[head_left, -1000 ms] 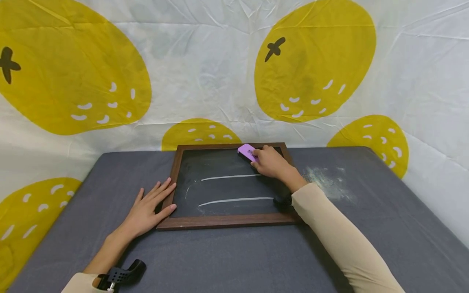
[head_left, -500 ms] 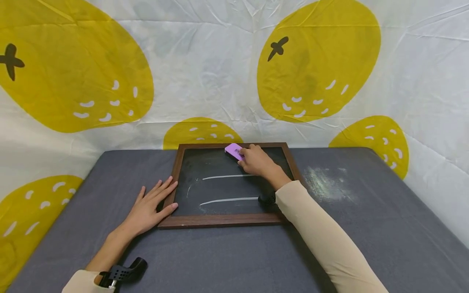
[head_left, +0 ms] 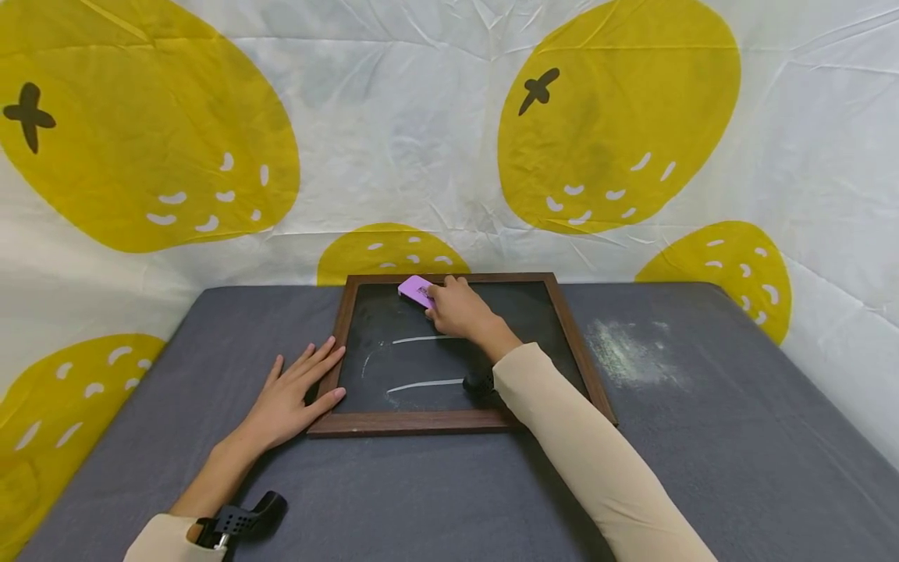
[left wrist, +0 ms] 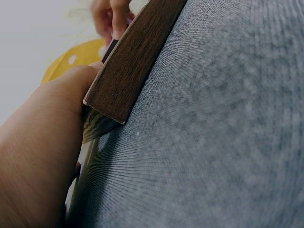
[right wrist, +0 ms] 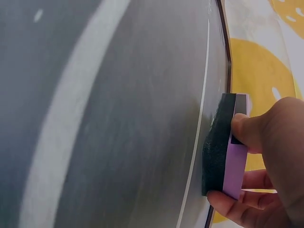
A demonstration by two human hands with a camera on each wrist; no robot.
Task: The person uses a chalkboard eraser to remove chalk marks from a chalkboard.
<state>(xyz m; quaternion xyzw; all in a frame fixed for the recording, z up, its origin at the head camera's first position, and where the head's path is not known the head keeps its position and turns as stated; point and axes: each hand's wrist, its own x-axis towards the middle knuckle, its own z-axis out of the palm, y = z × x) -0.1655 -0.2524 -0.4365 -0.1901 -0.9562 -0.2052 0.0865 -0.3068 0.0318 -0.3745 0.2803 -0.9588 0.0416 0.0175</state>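
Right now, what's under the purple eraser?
Under the purple eraser is the chalkboard, near its far frame. Any marks directly beneath the eraser's dark pad are hidden.

I'm counting two hands, a left hand (head_left: pixel 291 400) and a right hand (head_left: pixel 462 311), with one purple eraser (head_left: pixel 414 289) sitting in the right fingers (right wrist: pixel 256 179) and one framed chalkboard (head_left: pixel 527 312) lying beneath them. Two long chalk lines (head_left: pixel 424 384) are showing nearer me than those fingers, one chalky smudge (head_left: pixel 628 355) is lying well to their right, and five yellow printed fruits (head_left: pixel 618 117) are appearing beyond and around both hands' fingers.
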